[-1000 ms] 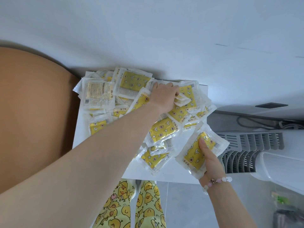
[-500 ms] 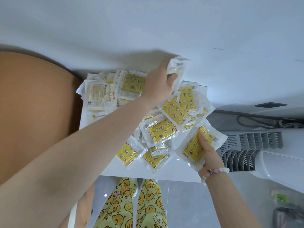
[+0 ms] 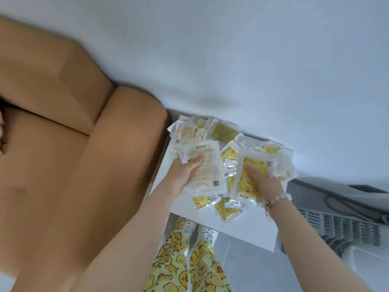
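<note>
the left grip [image 3: 185,175] clamped a printed packet [image 3: 207,171] and the right grip [image 3: 267,184] clamped a yellow star packet [image 3: 251,178], both held over the pile [image 3: 223,131], maybe to sort them.

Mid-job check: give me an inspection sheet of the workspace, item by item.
Surface: small white table, near strip bare.
Job's things: back-printed packet in the left hand; yellow star-print packet in the right hand.
Clutter: loose pile of packets, overlapping, on the table's far part.
Hands: left hand grips its packet, thumb on top; right hand holds its packet, thumb on the front; bead bracelet on that wrist.
Cables: dark cable right of the table.
Surroundings: brown sofa on the left; white vented appliance on the right; white wall behind.
</note>
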### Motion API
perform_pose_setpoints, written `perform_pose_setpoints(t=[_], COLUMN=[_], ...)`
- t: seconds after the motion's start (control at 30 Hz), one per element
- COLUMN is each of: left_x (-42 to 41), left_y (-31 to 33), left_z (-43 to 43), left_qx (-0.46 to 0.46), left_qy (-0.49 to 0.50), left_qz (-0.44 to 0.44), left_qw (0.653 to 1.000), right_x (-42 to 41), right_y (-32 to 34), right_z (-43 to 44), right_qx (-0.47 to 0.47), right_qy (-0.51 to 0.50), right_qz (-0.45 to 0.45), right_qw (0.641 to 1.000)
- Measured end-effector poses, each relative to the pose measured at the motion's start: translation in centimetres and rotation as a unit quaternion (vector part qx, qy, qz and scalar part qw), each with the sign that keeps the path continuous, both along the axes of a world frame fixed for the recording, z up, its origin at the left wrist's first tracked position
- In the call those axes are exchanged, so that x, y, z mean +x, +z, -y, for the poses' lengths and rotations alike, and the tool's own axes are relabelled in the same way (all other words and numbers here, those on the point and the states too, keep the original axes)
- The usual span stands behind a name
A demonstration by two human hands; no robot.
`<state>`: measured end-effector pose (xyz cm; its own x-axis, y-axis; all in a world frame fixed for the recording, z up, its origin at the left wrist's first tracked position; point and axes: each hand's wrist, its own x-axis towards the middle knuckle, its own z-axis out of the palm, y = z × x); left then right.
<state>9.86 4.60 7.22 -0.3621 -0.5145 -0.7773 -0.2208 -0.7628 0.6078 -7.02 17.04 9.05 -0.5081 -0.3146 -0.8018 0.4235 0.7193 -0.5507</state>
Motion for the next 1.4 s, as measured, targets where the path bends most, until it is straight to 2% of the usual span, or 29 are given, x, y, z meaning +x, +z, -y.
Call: perform_pose_setpoints(t=[0.13, 0.33, 0.47, 0.63, 0.77, 0.9, 1.1, 1.23, 1.4], left_x=[5.9, 17.3, 24.1, 31.8, 37.9, 45.5, 56.7, 62.4, 67.5], left_y=[2.3, 4.6, 5.8, 7.3, 8.8, 9.6, 10.1, 10.3, 10.7], left_z=[-0.2, -3.0, -5.8, -10.0, -14.9, -20.7, -29.9, -35.3, -40.0], left_qx=[-0.004, 0.011, 0.019, -0.006, -0.002, -0.033, -0.013, -0.006, -0.001], left_qy=[0.0, 0.167, 0.318, 0.436, 0.502, 0.549, 0.623, 0.664, 0.712], left_qz=[0.01, 0.049, 0.04, 0.049, 0.028, 0.062, 0.064, 0.075, 0.081], left_qw=[1.0, 0.985, 0.947, 0.899, 0.865, 0.833, 0.779, 0.744, 0.698], right_x=[3.3, 11.7, 18.7, 28.2, 36.6, 46.1, 59.9, 67.3, 74.7], right_y=[1.8, 4.2, 5.3, 7.2, 7.9, 8.7, 9.2, 9.1, 10.6], right_z=[3.6, 7.8, 9.6, 9.8, 7.9, 4.5, -2.9, -7.2, -10.3], right_qx=[0.014, 0.008, 0.007, -0.004, 0.009, 0.014, 0.041, 0.034, 0.011], right_qy=[0.13, 0.316, 0.413, 0.526, 0.602, 0.657, 0.742, 0.776, 0.83], right_qz=[-0.005, -0.008, -0.008, 0.003, -0.001, -0.008, -0.016, -0.015, -0.032], right_qw=[0.991, 0.949, 0.911, 0.85, 0.799, 0.754, 0.669, 0.63, 0.556])
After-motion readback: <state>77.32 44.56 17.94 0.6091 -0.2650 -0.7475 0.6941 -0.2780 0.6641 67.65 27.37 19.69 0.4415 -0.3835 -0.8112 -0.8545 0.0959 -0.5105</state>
